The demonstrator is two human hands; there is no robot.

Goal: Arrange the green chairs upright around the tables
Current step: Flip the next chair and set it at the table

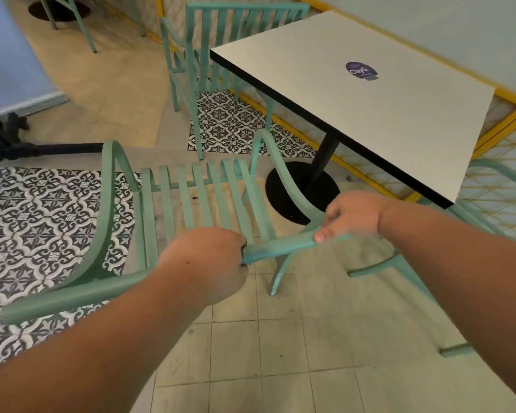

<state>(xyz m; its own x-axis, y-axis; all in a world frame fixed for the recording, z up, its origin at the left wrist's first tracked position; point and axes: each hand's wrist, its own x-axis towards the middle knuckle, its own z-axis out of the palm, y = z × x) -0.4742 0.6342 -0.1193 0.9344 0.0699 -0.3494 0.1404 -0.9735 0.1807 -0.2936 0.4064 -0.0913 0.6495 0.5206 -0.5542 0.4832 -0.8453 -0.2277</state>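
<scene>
Green slatted metal chair (pixel 203 201) is being set upright, left hand (pixel 204 260) and right hand (pixel 352 217) gripping its backrest (pixel 280 247); next, probably pushing toward white square table's (pixel 340 114) near edge.

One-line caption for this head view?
Left hand and right hand grip the near rail of a green slatted metal chair beside a white square table.

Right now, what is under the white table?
Under the table a black post stands on a round black base. The green chair and right hand cover the base's near edge.
</scene>
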